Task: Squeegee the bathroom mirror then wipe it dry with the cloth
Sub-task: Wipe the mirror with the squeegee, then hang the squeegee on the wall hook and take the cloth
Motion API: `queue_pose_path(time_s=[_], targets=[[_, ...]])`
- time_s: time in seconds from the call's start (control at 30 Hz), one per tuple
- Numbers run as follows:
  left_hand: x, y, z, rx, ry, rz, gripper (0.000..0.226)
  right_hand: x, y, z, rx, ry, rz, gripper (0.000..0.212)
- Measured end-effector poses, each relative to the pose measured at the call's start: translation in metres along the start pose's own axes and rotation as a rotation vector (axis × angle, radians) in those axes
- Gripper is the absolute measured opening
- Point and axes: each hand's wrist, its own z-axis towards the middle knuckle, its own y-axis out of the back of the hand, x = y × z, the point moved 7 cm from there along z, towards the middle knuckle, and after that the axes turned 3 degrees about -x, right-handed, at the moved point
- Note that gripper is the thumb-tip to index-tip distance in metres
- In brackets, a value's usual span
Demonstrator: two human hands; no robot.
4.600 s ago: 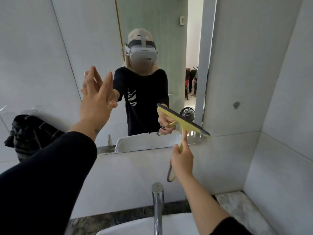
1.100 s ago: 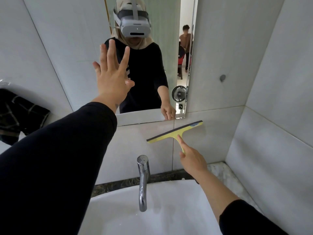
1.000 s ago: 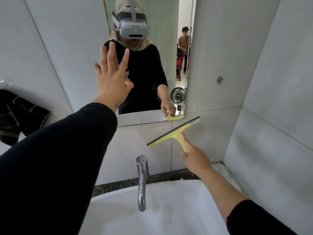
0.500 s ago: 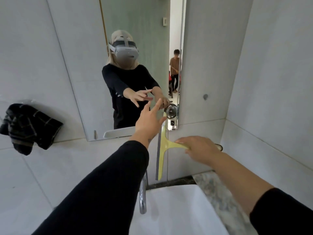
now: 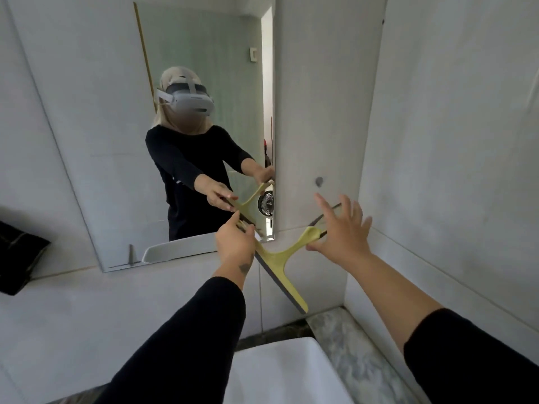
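The yellow squeegee (image 5: 277, 259) hangs in front of the tiled wall, just below the mirror's (image 5: 110, 135) lower right corner. Its blade slants down to the right and its handle points up to the right. My left hand (image 5: 234, 243) pinches the blade's upper end. My right hand (image 5: 342, 231) is at the handle with fingers spread; only the thumb touches it. A dark checked cloth (image 5: 17, 258) hangs on the wall at the far left.
A white sink (image 5: 285, 371) sits below my arms, with a marble counter (image 5: 353, 348) to its right. The side wall (image 5: 452, 141) stands close on the right. The mirror reflects a person wearing a headset and a small fan.
The left hand came down off the mirror and took the blade's end. The right hand opened its grip on the handle. The squeegee swung from below the mirror to a slant.
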Motion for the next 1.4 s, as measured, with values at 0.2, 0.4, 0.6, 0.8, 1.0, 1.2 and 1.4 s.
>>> queue_pose_path(time_s=[0.2, 0.4, 0.6, 0.8, 1.0, 1.2, 1.4], targets=[[0.016, -0.028, 0.004, -0.079, 0.06, -0.05, 0.049, -0.018, -0.039, 0.031, 0.14, -0.441, 0.97, 0.116], [0.045, -0.057, -0.014, -0.094, 0.133, -0.106, 0.052, -0.04, -0.055, 0.056, -0.132, -0.562, 1.017, 0.072], [0.073, -0.104, -0.018, -0.006, 0.184, -0.164, 0.049, -0.037, -0.05, 0.101, -0.256, -0.375, 0.779, 0.057], [0.096, -0.128, -0.013, 0.108, 0.104, -0.167, 0.018, -0.04, -0.058, 0.13, -0.245, -0.252, 0.686, 0.06], [0.106, -0.135, -0.009, 0.173, 0.002, -0.173, 0.024, -0.048, -0.072, 0.133, -0.268, -0.241, 0.716, 0.061], [0.104, -0.138, -0.01, 0.232, -0.15, -0.085, 0.024, -0.05, -0.078, 0.132, -0.273, -0.228, 0.72, 0.059], [0.102, -0.14, -0.007, 0.306, -0.21, 0.048, 0.025, -0.05, -0.077, 0.128, -0.217, -0.235, 0.688, 0.065]])
